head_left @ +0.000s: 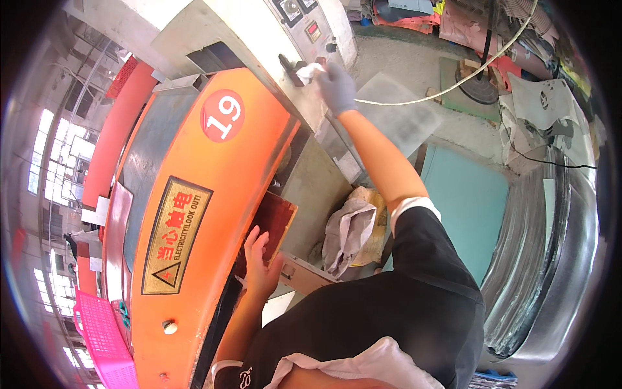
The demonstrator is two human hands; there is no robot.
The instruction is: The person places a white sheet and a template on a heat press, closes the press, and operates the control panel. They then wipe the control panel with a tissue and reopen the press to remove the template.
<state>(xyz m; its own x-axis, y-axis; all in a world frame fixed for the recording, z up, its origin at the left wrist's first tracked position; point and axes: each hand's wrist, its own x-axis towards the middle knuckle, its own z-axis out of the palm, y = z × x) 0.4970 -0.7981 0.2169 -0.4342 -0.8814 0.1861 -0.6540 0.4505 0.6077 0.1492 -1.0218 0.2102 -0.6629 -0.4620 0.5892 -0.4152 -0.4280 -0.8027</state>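
Note:
My right hand (337, 89), in a grey glove, reaches up to the front of the machine's pale control panel (309, 47). Its fingers are closed at a small white, cloth-like piece (309, 72), beside a dark handle (290, 68); exactly what they grip is hidden. Lower down, my bare left hand (261, 269) is raised with its fingers spread and nothing in it. It is nearest to a reddish-brown board (275, 220) under the edge of the orange machine cover (227, 168).
A grey cloth (348, 236) lies on a yellowish bag beside the machine. Stacked grey sheets (544, 259) stand at the right, near a teal surface (463, 207). A pale cable (447, 91) crosses the floor area. At the lower left is a pink basket (103, 337).

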